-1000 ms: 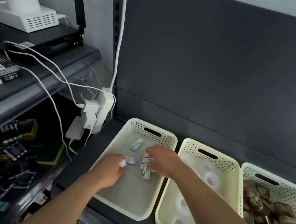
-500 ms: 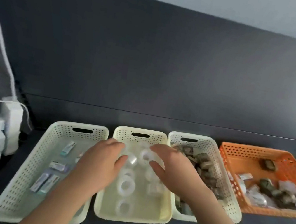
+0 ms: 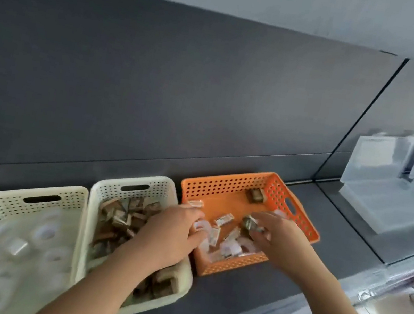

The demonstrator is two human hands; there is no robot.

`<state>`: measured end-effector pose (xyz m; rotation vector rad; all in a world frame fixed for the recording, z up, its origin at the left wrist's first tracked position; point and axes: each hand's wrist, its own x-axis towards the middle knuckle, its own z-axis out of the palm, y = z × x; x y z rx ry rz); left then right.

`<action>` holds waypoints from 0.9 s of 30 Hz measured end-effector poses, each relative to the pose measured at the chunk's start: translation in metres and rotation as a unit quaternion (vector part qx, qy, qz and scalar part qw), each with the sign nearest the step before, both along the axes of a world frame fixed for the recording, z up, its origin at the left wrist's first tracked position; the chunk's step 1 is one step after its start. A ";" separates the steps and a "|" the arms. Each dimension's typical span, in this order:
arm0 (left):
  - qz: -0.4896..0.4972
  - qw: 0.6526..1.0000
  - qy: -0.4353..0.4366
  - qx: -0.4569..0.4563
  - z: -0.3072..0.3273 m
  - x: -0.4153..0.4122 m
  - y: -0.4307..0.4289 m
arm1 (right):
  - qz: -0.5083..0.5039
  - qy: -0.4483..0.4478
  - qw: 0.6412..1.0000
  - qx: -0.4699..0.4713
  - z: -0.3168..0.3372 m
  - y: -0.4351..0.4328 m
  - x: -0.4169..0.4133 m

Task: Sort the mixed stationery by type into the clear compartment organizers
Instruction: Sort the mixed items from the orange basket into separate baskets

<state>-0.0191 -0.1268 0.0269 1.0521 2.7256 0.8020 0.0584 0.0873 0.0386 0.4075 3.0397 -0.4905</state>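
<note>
Reaches with both hands into the orange basket (image 3: pixel 225 187) holding the mixed stationery (image 3: pixel 232 245). Pinches with the right hand (image 3: pixel 280 236) a small brown packet (image 3: pixel 249 223), thumb and fingers curled on it, just above the basket floor. Lays the left hand (image 3: pixel 172 232) across the basket's near-left rim, fingers bent down onto white pieces (image 3: pixel 200 225). Cannot tell through the blur whether gripping or only touching.

Between the two hands: loose white-labelled items, overlapping one another. Beyond the right hand, in the basket's far corner: a second brown packet (image 3: pixel 256 195), apart from the rest.

Under the left forearm: a cream basket (image 3: pixel 160 187) of brown packets (image 3: pixel 120 217), just beside the orange one. Left of the left hand: another cream basket (image 3: pixel 3 202) of tape rolls (image 3: pixel 46 233).

Well to the right of the right hand: clear organizers (image 3: pixel 383 201), lids raised, on the same dark shelf (image 3: pixel 322 243).
</note>
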 end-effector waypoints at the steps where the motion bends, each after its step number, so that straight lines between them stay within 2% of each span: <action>1: 0.002 1.000 -0.024 -0.003 -0.005 -0.002 0.020 | -0.006 -0.014 1.000 -0.006 -0.003 0.020 -0.002; 4: 0.013 0.997 -0.081 -0.011 -0.019 -0.013 0.071 | 0.012 -0.053 0.998 -0.018 -0.016 0.071 -0.013; 8: 0.035 0.994 -0.092 -0.040 -0.037 -0.032 0.113 | 0.088 -0.131 0.987 -0.026 -0.037 0.105 -0.036; 13: 0.063 0.988 -0.128 -0.057 -0.056 -0.044 0.134 | 0.154 -0.159 0.974 -0.043 -0.056 0.122 -0.057; 23: 0.030 0.973 -0.204 -0.102 -0.078 -0.054 0.173 | 0.119 -0.066 0.987 -0.085 -0.040 0.145 -0.063; 27: 0.070 0.975 -0.196 -0.078 -0.075 -0.054 0.168 | 0.124 -0.037 0.985 -0.112 -0.039 0.142 -0.067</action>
